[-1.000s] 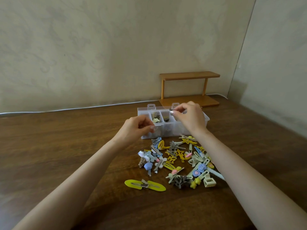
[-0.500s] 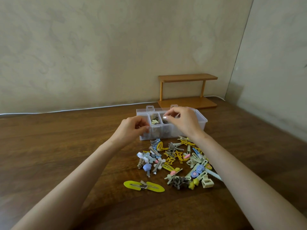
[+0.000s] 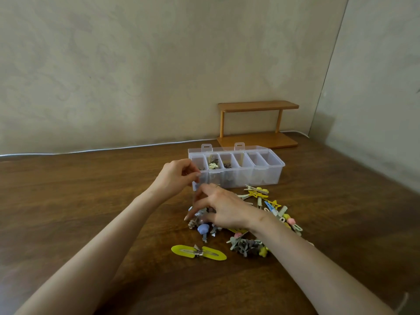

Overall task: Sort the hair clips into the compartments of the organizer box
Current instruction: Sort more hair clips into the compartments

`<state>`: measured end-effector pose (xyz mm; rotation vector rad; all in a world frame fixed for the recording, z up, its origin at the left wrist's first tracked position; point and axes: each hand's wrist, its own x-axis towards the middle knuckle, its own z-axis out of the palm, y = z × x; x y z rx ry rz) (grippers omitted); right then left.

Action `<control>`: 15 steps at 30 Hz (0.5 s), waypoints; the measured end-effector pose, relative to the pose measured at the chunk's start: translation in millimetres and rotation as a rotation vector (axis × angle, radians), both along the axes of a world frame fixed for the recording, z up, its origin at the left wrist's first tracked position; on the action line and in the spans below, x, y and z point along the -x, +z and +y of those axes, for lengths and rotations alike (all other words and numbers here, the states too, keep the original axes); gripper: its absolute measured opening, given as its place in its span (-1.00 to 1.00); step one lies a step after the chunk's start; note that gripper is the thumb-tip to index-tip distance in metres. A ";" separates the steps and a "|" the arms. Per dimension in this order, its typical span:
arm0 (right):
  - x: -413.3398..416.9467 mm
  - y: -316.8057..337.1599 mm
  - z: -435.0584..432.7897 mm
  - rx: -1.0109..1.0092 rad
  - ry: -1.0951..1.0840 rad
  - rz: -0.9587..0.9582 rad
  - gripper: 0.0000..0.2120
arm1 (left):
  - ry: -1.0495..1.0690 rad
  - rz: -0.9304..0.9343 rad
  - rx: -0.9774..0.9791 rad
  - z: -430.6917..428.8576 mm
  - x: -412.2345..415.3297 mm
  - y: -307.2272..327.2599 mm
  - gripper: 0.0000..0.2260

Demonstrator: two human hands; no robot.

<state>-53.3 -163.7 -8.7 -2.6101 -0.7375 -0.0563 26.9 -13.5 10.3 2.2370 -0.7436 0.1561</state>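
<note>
Soft, even, dim daylight, faint shadows, wide-angle bending at the edges, slight blur throughout.

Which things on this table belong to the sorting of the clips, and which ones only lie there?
Belonging to the job: organizer box, pile of hair clips, yellow oval clips lying apart, left hand at the box corner, right hand over the pile.
Only lying there: wooden shelf, white cable along the wall.
</note>
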 end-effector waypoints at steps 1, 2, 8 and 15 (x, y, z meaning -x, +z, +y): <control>0.1 -1.0 -0.1 0.013 -0.001 -0.003 -0.79 | 0.000 -0.001 0.002 0.0 0.3 0.1 -0.93; -0.2 -2.4 -0.3 0.019 -0.005 -0.002 -0.81 | -0.002 -0.001 0.003 -0.3 0.7 0.4 -0.92; 3.4 9.2 -10.8 -0.255 -0.123 0.057 -0.85 | 0.000 -0.010 0.024 -3.4 3.2 1.0 -0.95; -26.0 24.0 -61.6 -0.473 -0.609 -0.261 -0.87 | -0.084 -0.003 -0.038 -15.8 13.3 -1.8 -0.97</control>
